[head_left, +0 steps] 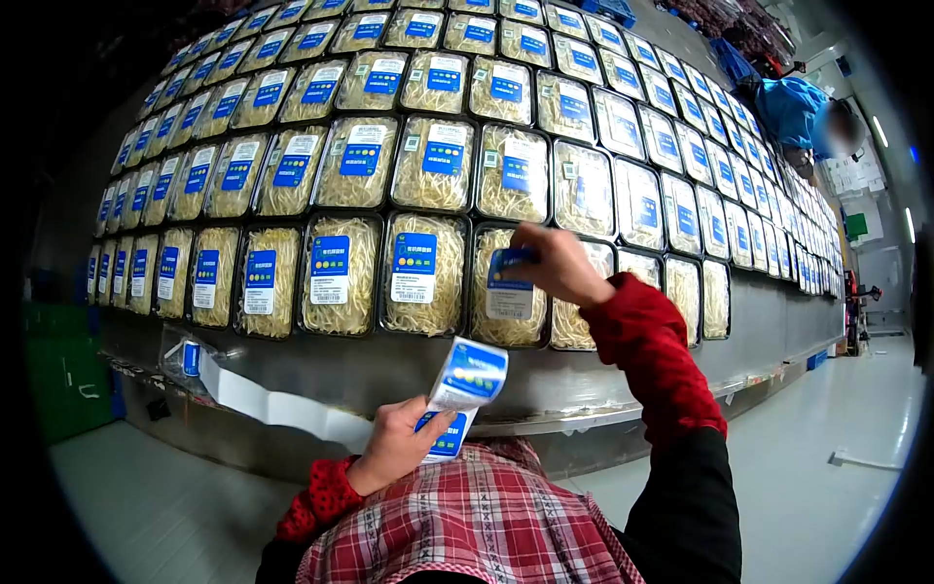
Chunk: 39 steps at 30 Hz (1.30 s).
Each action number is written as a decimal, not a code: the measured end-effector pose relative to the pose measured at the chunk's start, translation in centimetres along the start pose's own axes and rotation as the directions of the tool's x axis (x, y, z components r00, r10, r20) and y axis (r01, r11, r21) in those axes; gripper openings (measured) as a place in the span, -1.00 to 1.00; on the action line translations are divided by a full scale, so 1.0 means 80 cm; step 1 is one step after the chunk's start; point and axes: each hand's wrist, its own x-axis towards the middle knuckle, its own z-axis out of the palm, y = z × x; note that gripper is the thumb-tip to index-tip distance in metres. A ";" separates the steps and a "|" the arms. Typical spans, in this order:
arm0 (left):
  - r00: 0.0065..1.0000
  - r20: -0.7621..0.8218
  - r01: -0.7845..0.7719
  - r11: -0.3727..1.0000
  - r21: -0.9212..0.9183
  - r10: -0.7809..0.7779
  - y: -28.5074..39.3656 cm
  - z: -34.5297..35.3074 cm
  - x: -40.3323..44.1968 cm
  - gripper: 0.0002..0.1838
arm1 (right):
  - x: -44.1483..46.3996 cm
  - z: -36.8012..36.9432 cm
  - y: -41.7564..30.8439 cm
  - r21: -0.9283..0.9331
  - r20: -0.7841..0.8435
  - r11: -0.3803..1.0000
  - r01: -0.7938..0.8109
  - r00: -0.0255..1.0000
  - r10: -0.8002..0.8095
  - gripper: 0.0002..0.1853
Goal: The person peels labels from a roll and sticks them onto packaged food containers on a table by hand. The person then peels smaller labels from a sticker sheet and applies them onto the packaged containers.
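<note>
My left hand point(401, 440) is closed on a strip of blue-and-white labels point(471, 373), near the front edge of the table. Its backing paper point(277, 407) trails off to the left. My right hand point(559, 265) reaches over a film-covered tray of bean sprouts point(528, 329) in the front row. Between its bent fingers and that tray's top is a blue-and-white label point(510, 284); the fingers pinch or press its upper part. Left of it, a tray of bean sprouts point(425, 316) bears the same kind of label. Front-row trays to the right point(682, 287) show plain film.
Rows of labelled sprout trays point(433, 165) cover the metal table point(384, 362), packed edge to edge. A clear plastic bag point(185, 362) lies at the front left edge. Green cabinets point(73, 380) stand left. A person in blue point(790, 109) is at the far right.
</note>
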 end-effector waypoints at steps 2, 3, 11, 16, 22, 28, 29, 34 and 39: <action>0.994 -0.023 -0.104 0.988 0.114 0.107 0.005 0.002 0.002 -0.83 | -0.002 0.036 0.034 -0.196 -0.049 0.979 0.056 0.997 -0.066 -0.51; 0.992 -0.002 -0.120 0.975 0.188 0.122 0.013 -0.002 0.003 -0.84 | -0.003 0.042 0.039 -0.225 -0.048 0.974 0.005 0.999 -0.016 -0.49; 0.987 0.061 -0.155 0.968 0.195 0.145 0.009 0.004 0.016 -0.83 | -0.094 0.040 -0.046 0.542 0.339 0.803 -0.249 0.939 0.063 -0.52; 0.848 0.108 -0.516 0.763 0.390 0.519 0.042 0.008 0.045 -0.85 | -0.157 0.066 -0.090 0.673 0.126 0.721 -0.167 0.986 0.110 -0.75; 0.990 0.083 -0.118 0.992 0.045 0.114 0.029 0.047 0.024 -0.79 | -0.192 0.024 -0.077 0.468 -0.146 0.883 0.024 0.988 0.051 -0.81; 0.996 0.088 -0.028 0.999 0.036 0.025 0.031 0.099 0.016 -0.80 | -0.108 -0.079 0.070 0.026 -0.051 0.984 -0.177 0.983 0.178 -0.70; 0.991 0.099 -0.094 0.991 0.092 0.085 0.040 0.105 0.023 -0.84 | -0.104 -0.064 0.095 -0.094 -0.055 0.989 -0.117 0.992 0.112 -0.62; 0.974 0.035 -0.228 0.954 0.195 0.226 0.051 0.139 0.049 -0.86 | -0.116 -0.045 0.112 -0.270 -0.198 0.961 -0.061 0.980 0.007 -0.49; 0.971 0.001 -0.234 0.948 0.217 0.240 0.060 0.168 0.060 -0.86 | -0.178 -0.067 0.062 0.498 0.248 0.852 -0.163 0.968 0.040 -0.43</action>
